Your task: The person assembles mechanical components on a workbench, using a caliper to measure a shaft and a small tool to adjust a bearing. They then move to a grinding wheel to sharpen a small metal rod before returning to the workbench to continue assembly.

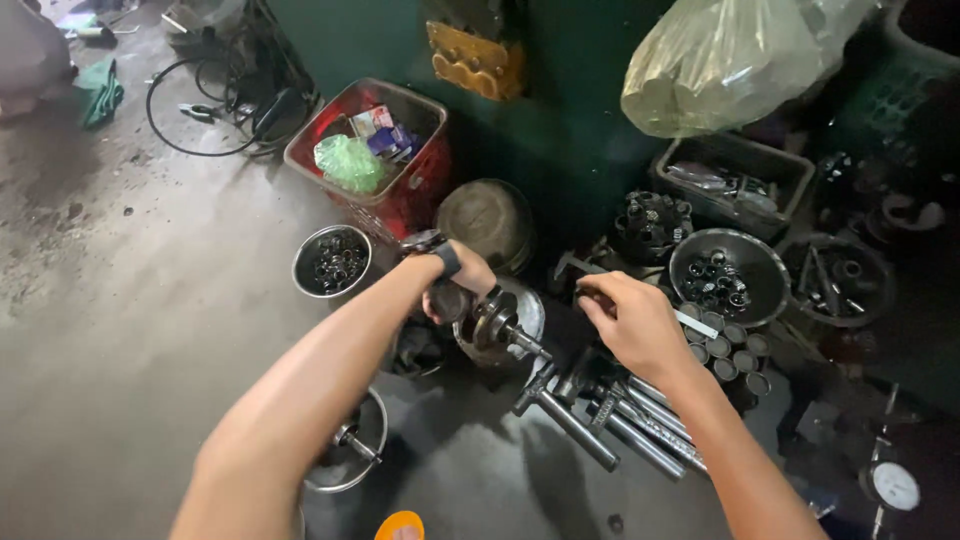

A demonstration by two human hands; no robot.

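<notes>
My left hand (458, 280) grips one end of a greasy steel crankshaft (497, 322), held above a metal bowl (528, 308). A dark watch sits on that wrist. My right hand (628, 318) is closed around a slim metal measuring tool (578, 270), a caliper by its shape, just right of the crankshaft. Its far jaw sticks out past my fingers. Below both hands lie several long steel shafts and a hammer-like tool (575, 415) on the floor.
A red crate (418, 185) with packets stands behind. Steel bowls of small parts sit at the left (331, 261) and right (727, 262). A round lid (488, 220), several small cylinders (727, 350), a dial gauge (893, 485) and a plastic bag (720, 60) surround the spot.
</notes>
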